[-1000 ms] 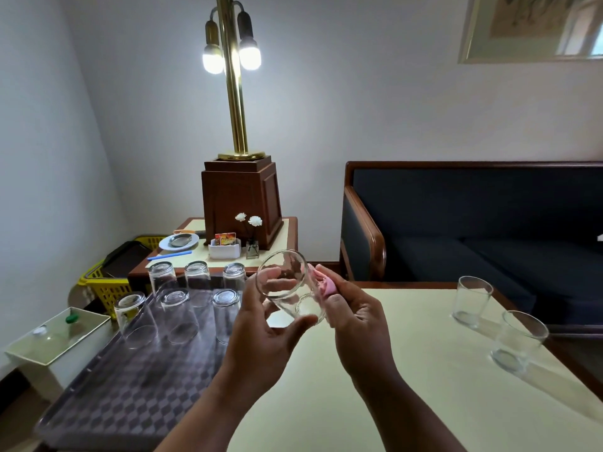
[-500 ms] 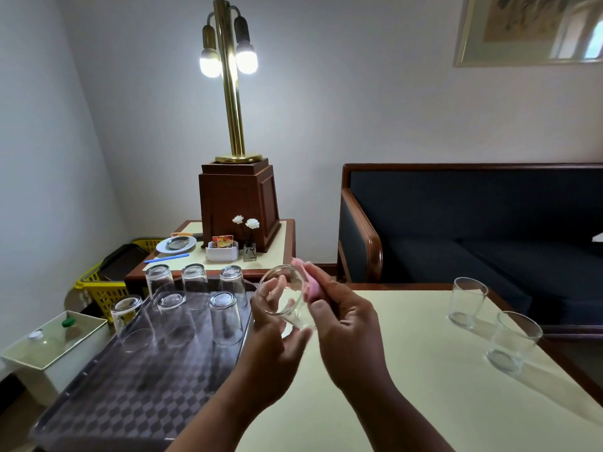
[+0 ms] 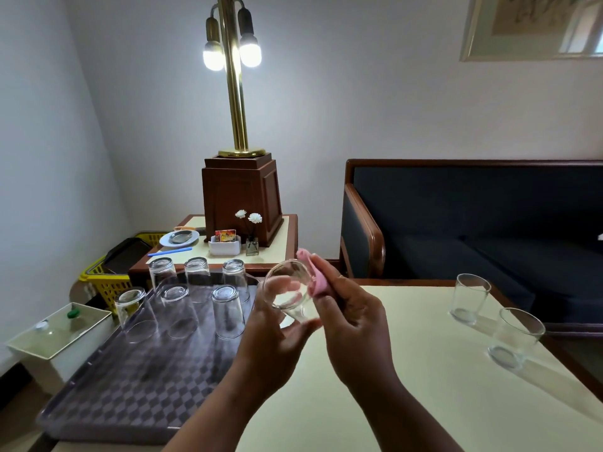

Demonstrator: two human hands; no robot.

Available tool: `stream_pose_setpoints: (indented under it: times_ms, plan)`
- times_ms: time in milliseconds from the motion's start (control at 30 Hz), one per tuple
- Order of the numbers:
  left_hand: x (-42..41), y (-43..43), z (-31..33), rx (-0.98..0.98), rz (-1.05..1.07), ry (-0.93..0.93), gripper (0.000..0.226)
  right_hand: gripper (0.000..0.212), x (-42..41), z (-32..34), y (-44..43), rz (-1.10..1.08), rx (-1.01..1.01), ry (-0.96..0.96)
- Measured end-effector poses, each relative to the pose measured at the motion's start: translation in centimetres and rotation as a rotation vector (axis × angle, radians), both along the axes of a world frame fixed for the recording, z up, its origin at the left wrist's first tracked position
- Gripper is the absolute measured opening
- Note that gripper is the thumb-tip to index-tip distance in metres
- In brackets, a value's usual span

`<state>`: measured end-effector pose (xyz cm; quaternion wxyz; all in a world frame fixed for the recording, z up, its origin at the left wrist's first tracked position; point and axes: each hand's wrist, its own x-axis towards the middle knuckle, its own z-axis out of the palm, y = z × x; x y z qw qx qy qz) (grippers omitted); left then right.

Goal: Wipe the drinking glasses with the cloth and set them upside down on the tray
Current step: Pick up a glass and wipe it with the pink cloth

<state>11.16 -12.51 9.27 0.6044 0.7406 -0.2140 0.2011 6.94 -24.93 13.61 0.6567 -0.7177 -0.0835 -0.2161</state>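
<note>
Left grip (image 3: 274, 334) curls round a tilted glass (image 3: 288, 296), right grip (image 3: 352, 321) pinches pink cloth (image 3: 315, 282) against its 3 o'clock wall; hard rubbing could slip the glass onto the table (image 3: 408, 386).

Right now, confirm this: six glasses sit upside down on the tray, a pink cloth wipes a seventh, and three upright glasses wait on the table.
Not three: the head view shows two upright glasses waiting on the table. The six upturned glasses on the tray and the pink cloth on the seventh glass stand.
</note>
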Motion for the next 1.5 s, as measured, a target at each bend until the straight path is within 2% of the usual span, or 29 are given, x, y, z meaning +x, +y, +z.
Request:
stream_pose_setpoints:
  times_ms: [133,200,300,433,500,667,800,967,1067,1200,1300,1400,1500]
  plan:
    - [0.2,-0.4,0.1,-0.051,0.058,0.046,0.068,0.046,0.7,-0.7,-0.3,-0.048,-0.035,0.092]
    - [0.3,-0.4,-0.4,-0.006,0.027,0.069,0.077,0.048,0.5,-0.6,-0.2,-0.014,-0.022,0.07]
    - [0.0,-0.3,-0.5,0.072,0.031,0.05,0.072,0.049,0.0,-0.1,-0.3,0.051,-0.007,0.016]
    - [-0.3,-0.1,0.4,-0.023,0.015,0.04,0.078,0.04,0.5,-0.4,-0.9,-0.054,-0.039,0.067]
    - [-0.3,0.1,0.6,-0.002,0.01,0.022,0.083,0.035,0.6,-0.5,-1.0,-0.081,-0.052,0.092]
    - [0.0,0.2,0.3,0.001,0.013,-0.02,0.064,0.05,-0.3,0.1,-0.5,0.017,-0.025,0.004]
    - [-0.3,-0.3,0.6,-0.027,0.039,-0.008,0.065,0.044,0.4,-0.3,-0.9,-0.005,0.01,0.058]
    - [-0.3,-0.9,-0.3,-0.004,-0.039,0.009,0.087,0.044,0.3,-0.1,-1.1,0.02,0.031,0.035]
    - [-0.3,-0.6,-0.2,0.022,-0.009,-0.047,0.081,0.047,0.0,0.3,-1.2,0.037,0.001,-0.011]
    - [-0.5,-0.4,0.6,0.051,0.023,-0.045,0.084,0.037,0.7,-0.1,-1.9,-0.047,-0.021,0.073]
    - [-0.5,-0.3,0.3,0.141,0.057,-0.065,0.082,0.04,0.4,0.0,-1.9,-0.016,-0.037,0.065]
    - [-0.5,-0.5,0.2,0.127,0.066,-0.085,0.073,0.046,-0.1,0.5,-1.7,0.053,-0.024,0.026]
    - [-0.5,-0.8,0.4,0.089,0.064,-0.089,0.073,0.041,0.3,0.2,-1.9,0.037,-0.021,0.057]
